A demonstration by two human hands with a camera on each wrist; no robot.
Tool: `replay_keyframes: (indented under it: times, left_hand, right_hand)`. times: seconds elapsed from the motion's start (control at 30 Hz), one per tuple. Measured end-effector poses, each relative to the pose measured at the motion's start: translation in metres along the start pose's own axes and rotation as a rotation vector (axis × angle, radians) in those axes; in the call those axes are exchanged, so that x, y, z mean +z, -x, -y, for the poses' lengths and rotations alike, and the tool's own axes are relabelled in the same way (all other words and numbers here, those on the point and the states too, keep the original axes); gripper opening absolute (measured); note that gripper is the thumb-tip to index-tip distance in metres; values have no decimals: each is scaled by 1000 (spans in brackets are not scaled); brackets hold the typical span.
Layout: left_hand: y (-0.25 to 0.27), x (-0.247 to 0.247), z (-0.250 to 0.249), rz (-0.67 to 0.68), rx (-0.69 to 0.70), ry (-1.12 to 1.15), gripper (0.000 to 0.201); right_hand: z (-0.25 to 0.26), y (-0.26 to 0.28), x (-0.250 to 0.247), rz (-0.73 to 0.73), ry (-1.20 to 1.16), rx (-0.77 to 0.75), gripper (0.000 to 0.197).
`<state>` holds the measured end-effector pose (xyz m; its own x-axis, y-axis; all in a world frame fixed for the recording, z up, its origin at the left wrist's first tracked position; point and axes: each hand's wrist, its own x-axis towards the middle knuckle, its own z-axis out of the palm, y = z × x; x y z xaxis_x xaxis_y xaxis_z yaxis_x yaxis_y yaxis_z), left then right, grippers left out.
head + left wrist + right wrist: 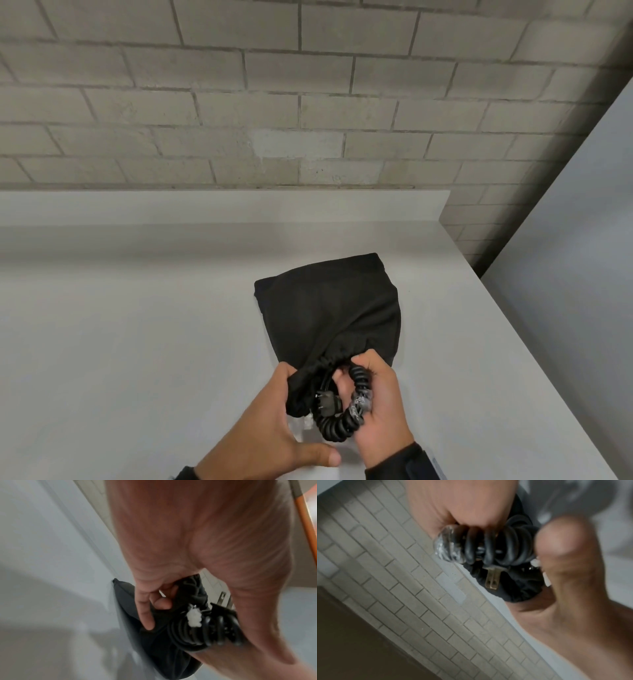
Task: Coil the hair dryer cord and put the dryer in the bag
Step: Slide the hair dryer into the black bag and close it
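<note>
A black drawstring bag (329, 305) lies bulging on the white counter (137, 342), its gathered mouth toward me. The dryer itself is hidden inside. My left hand (274, 411) grips the mouth's left edge (188, 588), fingers curled into the fabric. My right hand (373, 401) holds the black coiled cord (342, 421) (496, 546) at the opening. Its plug (325, 399) (491, 580) points left, prongs showing. A clear plastic wrap (447, 547) covers one end of the coil. A white tag (193, 618) hangs by the bag's mouth.
A grey brick wall (274, 102) rises behind the counter's raised back ledge (222, 205). The counter's right edge (513, 325) runs diagonally toward me, with a grey panel (582, 240) beyond it.
</note>
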<state>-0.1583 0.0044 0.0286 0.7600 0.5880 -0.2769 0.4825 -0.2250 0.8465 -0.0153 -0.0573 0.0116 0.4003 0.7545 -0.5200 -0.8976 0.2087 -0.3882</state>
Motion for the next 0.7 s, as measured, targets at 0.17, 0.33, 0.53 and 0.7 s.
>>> replay_keyframes:
  times: [0.17, 0.33, 0.53, 0.7]
  left_hand:
    - [-5, 5, 11, -96, 100, 21, 66]
    - [-5, 7, 14, -54, 99, -14, 61]
    - [-10, 17, 14, -38, 118, 9, 51]
    - [-11, 14, 13, -78, 124, 93, 52]
  right_hand:
    - [10, 13, 14, 14, 13, -40, 15]
    - [9, 24, 0, 136, 258, -64, 42]
    - [9, 32, -8, 174, 388, -53, 69]
    - [13, 31, -6, 109, 157, -33, 28]
